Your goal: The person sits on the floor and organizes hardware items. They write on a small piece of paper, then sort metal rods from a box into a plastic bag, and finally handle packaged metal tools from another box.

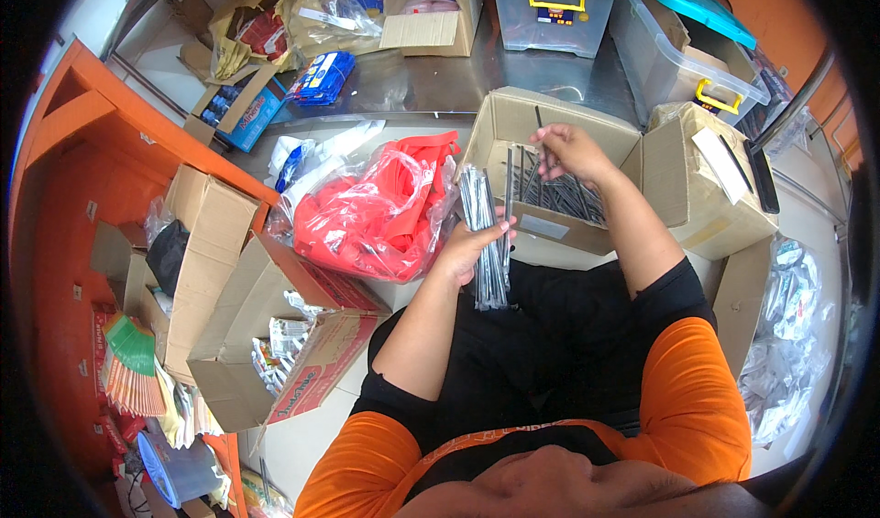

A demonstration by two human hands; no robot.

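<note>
My left hand grips a bundle of thin dark sticks in clear wrapping, which look like wrapped drinking straws. The bundle stands roughly lengthwise over my lap. My right hand pinches one dark stick between thumb and fingers, above an open cardboard box. Inside that box lies a loose heap of the same dark sticks. Left of the bundle, a clear plastic bag of red fabric items rests on the floor close to my left wrist.
An open carton with sachets stands at my left, beside an orange shelf. Ahead, a metal shelf bears boxes and plastic tubs with turquoise lids. At right are a taped carton and a bag of packets.
</note>
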